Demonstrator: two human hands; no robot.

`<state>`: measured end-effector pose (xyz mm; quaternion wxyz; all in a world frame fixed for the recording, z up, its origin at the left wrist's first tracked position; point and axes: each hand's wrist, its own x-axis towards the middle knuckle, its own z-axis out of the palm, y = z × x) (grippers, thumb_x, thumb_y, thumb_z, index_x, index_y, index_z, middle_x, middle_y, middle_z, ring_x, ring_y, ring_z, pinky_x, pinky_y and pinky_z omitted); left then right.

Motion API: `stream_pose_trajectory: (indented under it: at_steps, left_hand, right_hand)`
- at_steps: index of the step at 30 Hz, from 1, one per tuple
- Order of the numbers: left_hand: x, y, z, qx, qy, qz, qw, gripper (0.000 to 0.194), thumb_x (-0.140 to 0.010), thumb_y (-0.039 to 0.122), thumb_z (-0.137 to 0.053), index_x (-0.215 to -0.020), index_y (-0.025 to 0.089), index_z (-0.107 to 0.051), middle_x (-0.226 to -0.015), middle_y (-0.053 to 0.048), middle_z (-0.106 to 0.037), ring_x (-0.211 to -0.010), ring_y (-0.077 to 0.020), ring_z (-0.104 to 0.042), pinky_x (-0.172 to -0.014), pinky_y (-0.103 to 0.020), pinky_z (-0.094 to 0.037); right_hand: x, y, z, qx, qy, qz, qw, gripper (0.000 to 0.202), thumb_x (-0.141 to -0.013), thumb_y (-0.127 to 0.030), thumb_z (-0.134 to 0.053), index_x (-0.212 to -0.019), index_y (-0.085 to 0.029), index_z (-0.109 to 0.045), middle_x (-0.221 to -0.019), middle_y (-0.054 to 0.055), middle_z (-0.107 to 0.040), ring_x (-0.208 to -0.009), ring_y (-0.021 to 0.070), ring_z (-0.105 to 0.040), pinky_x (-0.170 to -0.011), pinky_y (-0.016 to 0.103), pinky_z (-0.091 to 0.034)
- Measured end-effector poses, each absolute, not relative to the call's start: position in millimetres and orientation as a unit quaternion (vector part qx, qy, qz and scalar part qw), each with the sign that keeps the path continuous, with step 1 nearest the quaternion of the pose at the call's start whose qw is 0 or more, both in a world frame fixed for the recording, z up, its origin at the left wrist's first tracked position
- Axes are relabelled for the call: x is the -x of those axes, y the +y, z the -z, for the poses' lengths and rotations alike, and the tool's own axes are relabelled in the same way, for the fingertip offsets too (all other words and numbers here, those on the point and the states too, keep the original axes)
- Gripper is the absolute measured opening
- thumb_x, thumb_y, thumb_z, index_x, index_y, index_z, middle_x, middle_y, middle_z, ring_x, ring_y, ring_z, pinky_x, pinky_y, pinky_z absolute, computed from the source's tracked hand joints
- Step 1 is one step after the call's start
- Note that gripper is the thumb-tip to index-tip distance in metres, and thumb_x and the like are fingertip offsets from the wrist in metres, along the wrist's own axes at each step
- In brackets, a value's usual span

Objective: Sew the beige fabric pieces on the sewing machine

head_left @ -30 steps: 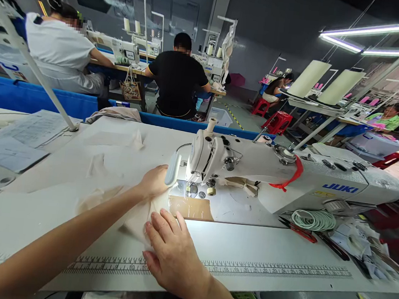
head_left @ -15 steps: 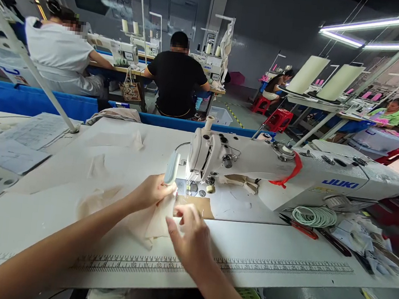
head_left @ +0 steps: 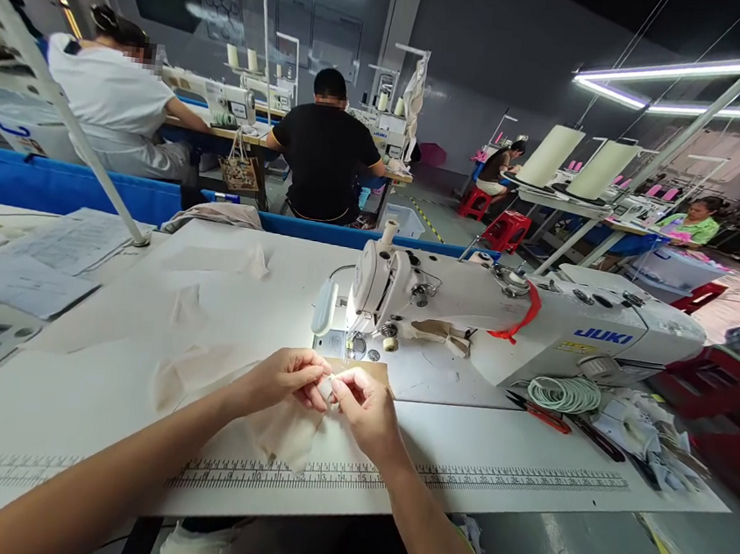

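My left hand [head_left: 289,380] and my right hand [head_left: 364,404] meet just in front of the sewing machine [head_left: 422,287]. Both pinch the upper edge of a cream fabric piece [head_left: 287,436], their fingertips nearly touching. Below the fingers the fabric hangs down onto the white table, close to the printed ruler [head_left: 243,473]. Behind my hands lies a brown patch [head_left: 379,375] at the machine bed. More thin pale fabric [head_left: 178,376] rests to the left of my left hand, partly covered by the forearm.
At the right lie a coil of pale green cord [head_left: 564,393], red-handled snips [head_left: 547,416] and a heap of fabric scraps [head_left: 638,429]. Paper sheets [head_left: 32,281] and a slanted white pole [head_left: 81,136] stand at the left. Co-workers [head_left: 323,149] sit at machines beyond the blue partition [head_left: 62,183].
My left hand has come down from beside the needle area, towards me. My right hand has closed on the fabric's edge; before, its fingers were loosely apart. The view has turned slightly right.
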<state>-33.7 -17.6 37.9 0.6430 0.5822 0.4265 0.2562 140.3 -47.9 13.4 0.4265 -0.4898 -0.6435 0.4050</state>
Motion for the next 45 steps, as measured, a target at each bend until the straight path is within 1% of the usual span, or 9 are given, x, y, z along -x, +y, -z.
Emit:
stream_pose_trajectory:
  at_steps: [4,8,11,18,21,25,31,39,45]
  left_hand:
    - [33.3,-20.1,-37.0,-0.61,0.418,-0.256,0.623,0.036,-0.078,0.051,-0.059,-0.086,0.016,-0.056,-0.078,-0.005,-0.072,-0.078,-0.0219,-0.069,-0.067,-0.029,-0.052]
    - [31.7,-20.1,-32.6,-0.629,0.43,-0.285,0.582,0.029,-0.08,0.046,-0.056,-0.077,0.018,-0.055,-0.066,-0.003,-0.069,-0.065,-0.018,-0.066,-0.058,-0.026,-0.049]
    - [33.5,-18.7,-31.7,-0.635,0.438,-0.275,0.574,0.03,-0.082,0.047,-0.053,-0.076,0.017,-0.056,-0.06,-0.002,-0.068,-0.06,-0.0167,-0.064,-0.055,-0.025,-0.046]
    - [36.6,-18.0,-39.9,-0.62,0.431,-0.247,0.608,0.033,-0.081,0.05,-0.054,-0.077,0.017,-0.054,-0.072,-0.004,-0.07,-0.071,-0.0205,-0.068,-0.059,-0.025,-0.046]
    - [35.3,-18.1,-41.5,-0.628,0.43,-0.248,0.599,0.033,-0.078,0.049,-0.058,-0.08,0.017,-0.057,-0.068,-0.004,-0.07,-0.068,-0.019,-0.067,-0.058,-0.025,-0.046]
    - [35.1,-18.3,-40.9,-0.62,0.446,-0.237,0.601,0.032,-0.078,0.048,-0.057,-0.078,0.016,-0.058,-0.064,-0.004,-0.07,-0.064,-0.0177,-0.065,-0.058,-0.024,-0.044]
    - [38.1,-16.6,-33.7,-0.607,0.434,-0.232,0.624,0.032,-0.079,0.048,-0.057,-0.082,0.016,-0.059,-0.068,-0.005,-0.071,-0.067,-0.019,-0.067,-0.059,-0.024,-0.046]
    - [40.5,-14.1,-29.6,-0.595,0.428,-0.237,0.637,0.033,-0.08,0.049,-0.057,-0.079,0.016,-0.057,-0.071,-0.005,-0.071,-0.072,-0.0207,-0.069,-0.061,-0.025,-0.047]
    - [37.4,-17.9,-35.6,-0.617,0.426,-0.225,0.623,0.03,-0.081,0.046,-0.057,-0.082,0.016,-0.055,-0.077,-0.007,-0.071,-0.077,-0.0205,-0.068,-0.063,-0.026,-0.047]
  right_hand:
    - [-138.0,-47.5,-15.1,0.502,-0.646,-0.393,0.421,0.027,-0.085,-0.039,-0.051,-0.071,-0.018,-0.059,-0.065,0.001,-0.061,-0.058,0.0152,-0.055,-0.056,0.026,-0.042]
    - [-137.3,-48.3,-16.3,0.508,-0.653,-0.376,0.417,0.026,-0.085,-0.038,-0.051,-0.069,-0.018,-0.058,-0.061,0.0,-0.059,-0.056,0.0148,-0.053,-0.054,0.026,-0.041]
    - [-138.0,-48.6,-16.0,0.502,-0.652,-0.386,0.416,0.024,-0.084,-0.035,-0.05,-0.068,-0.018,-0.057,-0.061,0.0,-0.058,-0.056,0.0146,-0.052,-0.054,0.026,-0.041]
    - [-137.8,-48.9,-17.5,0.509,-0.637,-0.407,0.412,0.025,-0.085,-0.038,-0.051,-0.07,-0.018,-0.056,-0.062,0.001,-0.06,-0.055,0.0153,-0.054,-0.054,0.027,-0.043]
    - [-137.8,-49.4,-16.7,0.509,-0.645,-0.397,0.409,0.026,-0.085,-0.038,-0.05,-0.07,-0.018,-0.056,-0.061,0.001,-0.06,-0.054,0.0144,-0.054,-0.053,0.025,-0.042]
    - [-138.0,-49.7,-13.0,0.515,-0.654,-0.375,0.407,0.026,-0.086,-0.037,-0.05,-0.071,-0.017,-0.058,-0.062,0.001,-0.06,-0.056,0.0145,-0.054,-0.053,0.025,-0.042]
    - [-137.1,-50.8,-12.4,0.511,-0.662,-0.357,0.417,0.024,-0.087,-0.032,-0.049,-0.068,-0.018,-0.056,-0.06,0.0,-0.059,-0.053,0.0145,-0.053,-0.052,0.026,-0.04]
    - [-137.1,-52.1,-12.6,0.519,-0.669,-0.344,0.407,0.027,-0.087,-0.035,-0.048,-0.068,-0.018,-0.056,-0.059,0.0,-0.058,-0.052,0.0141,-0.051,-0.051,0.025,-0.038]
    - [-137.6,-52.5,-12.1,0.519,-0.677,-0.332,0.403,0.028,-0.088,-0.034,-0.046,-0.065,-0.019,-0.053,-0.059,0.0,-0.058,-0.053,0.0139,-0.051,-0.052,0.024,-0.039]
